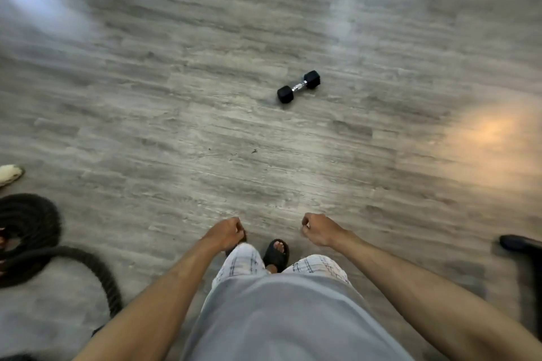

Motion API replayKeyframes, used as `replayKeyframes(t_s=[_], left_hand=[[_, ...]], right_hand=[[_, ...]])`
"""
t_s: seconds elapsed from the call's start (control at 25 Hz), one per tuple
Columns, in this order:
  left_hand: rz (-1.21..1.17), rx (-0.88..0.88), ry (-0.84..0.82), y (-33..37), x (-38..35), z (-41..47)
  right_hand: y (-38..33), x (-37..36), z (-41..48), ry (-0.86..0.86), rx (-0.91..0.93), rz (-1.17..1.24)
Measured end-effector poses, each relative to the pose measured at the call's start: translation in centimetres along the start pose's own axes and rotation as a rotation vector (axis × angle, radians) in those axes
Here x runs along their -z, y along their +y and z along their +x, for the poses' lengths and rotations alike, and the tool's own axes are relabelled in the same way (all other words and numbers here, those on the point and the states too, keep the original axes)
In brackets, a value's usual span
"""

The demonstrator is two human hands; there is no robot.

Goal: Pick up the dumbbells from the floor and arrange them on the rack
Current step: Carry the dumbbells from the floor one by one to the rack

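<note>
One small dumbbell (298,86) with black hex heads and a chrome handle lies alone on the grey wood-look floor (176,132), ahead of me and a little to the right. My left hand (225,232) hangs low in front of my body with its fingers curled and nothing in it. My right hand (318,228) is beside it, also curled into a loose fist and holding nothing. Both hands are well short of the dumbbell. No rack is in view.
A thick black battle rope (32,231) coils on the floor at the left. A pale object (10,174) lies at the left edge. A black equipment foot (520,243) pokes in at the right edge. My sandalled foot (277,252) is below my hands.
</note>
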State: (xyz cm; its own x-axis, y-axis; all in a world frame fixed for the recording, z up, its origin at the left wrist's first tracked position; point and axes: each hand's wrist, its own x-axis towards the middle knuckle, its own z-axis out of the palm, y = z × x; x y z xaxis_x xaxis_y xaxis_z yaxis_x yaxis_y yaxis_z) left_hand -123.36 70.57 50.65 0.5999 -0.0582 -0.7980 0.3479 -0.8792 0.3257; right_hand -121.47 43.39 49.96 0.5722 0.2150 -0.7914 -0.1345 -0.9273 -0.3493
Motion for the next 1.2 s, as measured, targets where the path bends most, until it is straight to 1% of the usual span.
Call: replayKeyframes(t_s=[0.16,0.32,0.52,0.68,0.84,1.0,1.12,1.2], left_hand=[[0.016,-0.031,-0.076,6.1,2.5,5.3],[0.047,-0.038,-0.117,10.5,5.2,11.3],[0.034,-0.012,-0.175,16.3,11.1,19.0],[-0.04,-0.015,-0.137,20.7,16.7,24.0],[-0.135,0.032,-0.096,23.8,21.0,28.9],[-0.143,0.076,-0.086,26.6,24.0,34.1],[-0.286,0.128,-0.078,29.2,26.2,39.0],[-0.348,0.168,-0.043,30.9,27.1,42.8]], right_hand=[[3.7,4.4,2.2,0.025,-0.06,0.091],[6.4,9.4,6.2,0.051,-0.1,0.136],[8.4,20.6,12.1,0.036,-0.158,0.121],[8.2,29.7,17.9,0.071,-0.131,0.097],[6.4,38.0,24.5,0.062,-0.077,0.017],[5.1,44.6,32.0,-0.009,-0.013,-0.093],[4.3,48.7,39.0,-0.087,0.032,-0.174],[3.8,51.0,43.7,-0.139,0.053,-0.2]])
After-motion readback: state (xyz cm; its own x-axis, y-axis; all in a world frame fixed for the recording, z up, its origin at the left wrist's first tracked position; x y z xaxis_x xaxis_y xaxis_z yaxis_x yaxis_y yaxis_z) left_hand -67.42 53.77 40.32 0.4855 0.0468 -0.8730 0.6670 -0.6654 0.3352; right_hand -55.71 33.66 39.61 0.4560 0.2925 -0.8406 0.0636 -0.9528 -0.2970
